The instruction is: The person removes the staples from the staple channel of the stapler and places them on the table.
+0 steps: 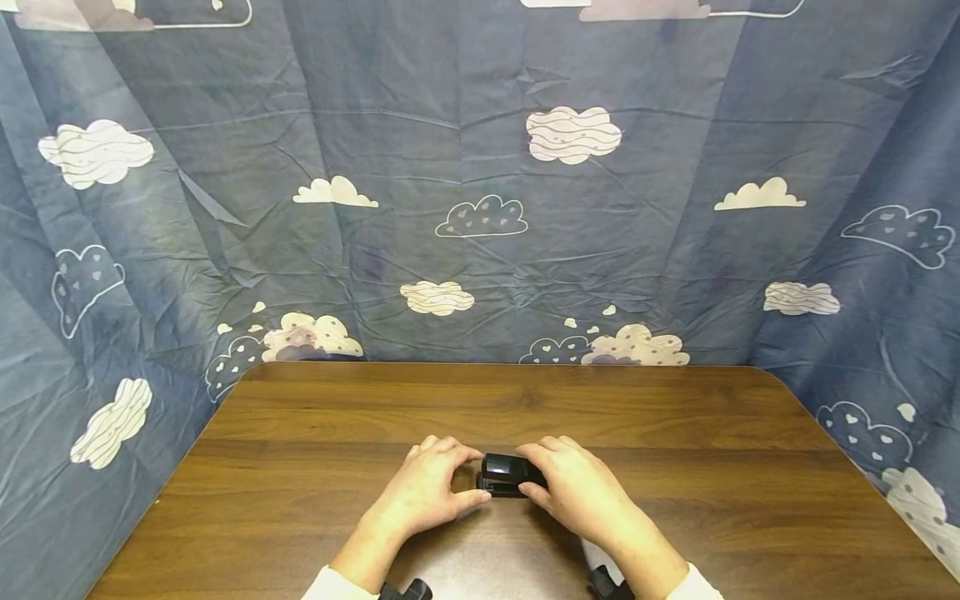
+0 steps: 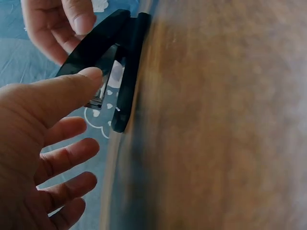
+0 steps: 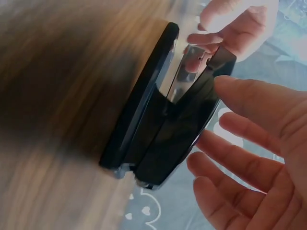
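Note:
A black stapler [image 1: 504,468] stands on the wooden table, its upper arm raised from its base. The metal staple magazine [image 3: 186,72] shows between the two parts. My right hand [image 1: 577,483] holds the stapler's upper arm from the right, thumb on one side and fingers on the other. At the front end is my left hand [image 1: 423,492], its thumb and fingers parted around the tip. In the left wrist view the left thumb [image 2: 72,91] overlaps the stapler near the magazine's end, and the other fingers are spread and relaxed.
The brown wooden table [image 1: 337,417] extends around both hands. Behind it and at both sides hangs a blue curtain [image 1: 405,167] with a cloud print. Black wrist straps [image 1: 405,590] show below the hands at the bottom of the head view.

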`<state>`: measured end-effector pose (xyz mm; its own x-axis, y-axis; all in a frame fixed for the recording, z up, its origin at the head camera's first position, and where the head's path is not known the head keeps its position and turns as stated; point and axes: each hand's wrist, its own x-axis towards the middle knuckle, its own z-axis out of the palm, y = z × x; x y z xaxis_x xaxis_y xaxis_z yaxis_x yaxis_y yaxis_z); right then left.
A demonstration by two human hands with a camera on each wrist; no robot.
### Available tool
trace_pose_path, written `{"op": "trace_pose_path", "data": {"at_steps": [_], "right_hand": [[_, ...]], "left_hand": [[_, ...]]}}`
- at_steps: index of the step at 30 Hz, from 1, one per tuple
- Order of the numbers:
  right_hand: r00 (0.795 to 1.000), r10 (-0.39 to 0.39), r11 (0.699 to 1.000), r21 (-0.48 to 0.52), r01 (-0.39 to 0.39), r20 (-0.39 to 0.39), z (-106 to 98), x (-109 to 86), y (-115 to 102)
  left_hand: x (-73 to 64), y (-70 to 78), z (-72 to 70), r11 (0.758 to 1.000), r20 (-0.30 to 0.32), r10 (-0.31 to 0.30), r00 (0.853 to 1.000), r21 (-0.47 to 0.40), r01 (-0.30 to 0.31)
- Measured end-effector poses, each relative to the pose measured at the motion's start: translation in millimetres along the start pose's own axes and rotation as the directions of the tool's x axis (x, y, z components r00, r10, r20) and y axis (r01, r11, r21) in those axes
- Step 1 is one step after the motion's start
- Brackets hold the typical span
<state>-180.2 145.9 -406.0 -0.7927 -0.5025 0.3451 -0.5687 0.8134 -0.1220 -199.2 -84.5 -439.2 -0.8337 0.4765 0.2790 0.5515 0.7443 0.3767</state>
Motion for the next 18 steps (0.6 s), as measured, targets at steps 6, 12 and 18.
{"op": "trace_pose_path", "data": {"at_steps": [6,12,18], "right_hand": [[1.000,-0.012,1.000,-0.002,0.012,-0.002,-0.9,6.2,-6.3],[1.000,-0.026,1.000,-0.016,0.026,-0.016,0.5,14.3,-13.0],[0.998,-0.059,0.998,-0.020,0.058,-0.031,4.5,22.5,-18.3]], "left_hand": [[0.8,1.0,4.7,0.999,-0.014,0.019,1.000,0.030,-0.019],[1.5,0.9,11.9,0.998,-0.058,0.051,0.997,0.026,-0.049],[1.8,0.9,19.0,0.998,-0.073,0.055,0.996,0.010,-0.054]]}}
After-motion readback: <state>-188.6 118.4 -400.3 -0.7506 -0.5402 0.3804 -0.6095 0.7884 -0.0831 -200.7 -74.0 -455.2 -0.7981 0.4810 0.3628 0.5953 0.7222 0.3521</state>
